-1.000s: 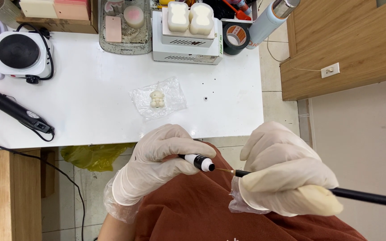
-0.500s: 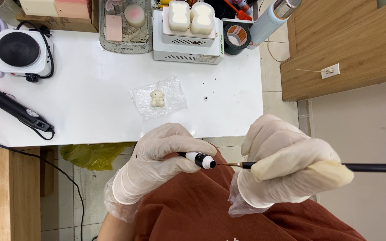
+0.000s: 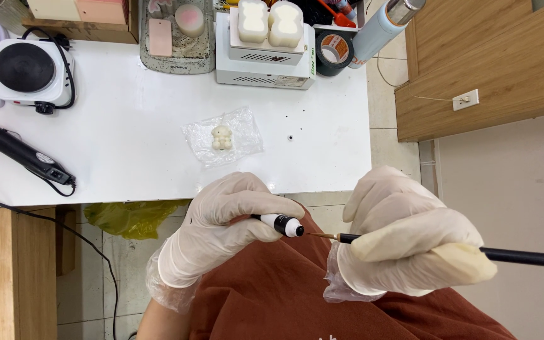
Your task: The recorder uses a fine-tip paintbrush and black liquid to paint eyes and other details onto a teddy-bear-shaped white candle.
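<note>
Hands worked off table edge (image 3: pixel 322 186), over lap. Left hand (image 3: pixel 221 233) gripped small tube (image 3: pixel 279 223); right hand (image 3: pixel 404 242) pinched thin brush (image 3: pixel 511 255), tip just beside tube nozzle.

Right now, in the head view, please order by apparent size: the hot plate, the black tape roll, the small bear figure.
1. Hot plate
2. Black tape roll
3. Small bear figure
All rest on the white table, so nearness hardly distorts this.

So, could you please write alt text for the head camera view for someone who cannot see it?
Two gloved hands meet over a rust-brown apron: the left hand holds a small black-and-white tube, the right hand a thin black brush whose tip nearly touches it. Beyond, a white table holds a small cream figurine on clear plastic.
</note>
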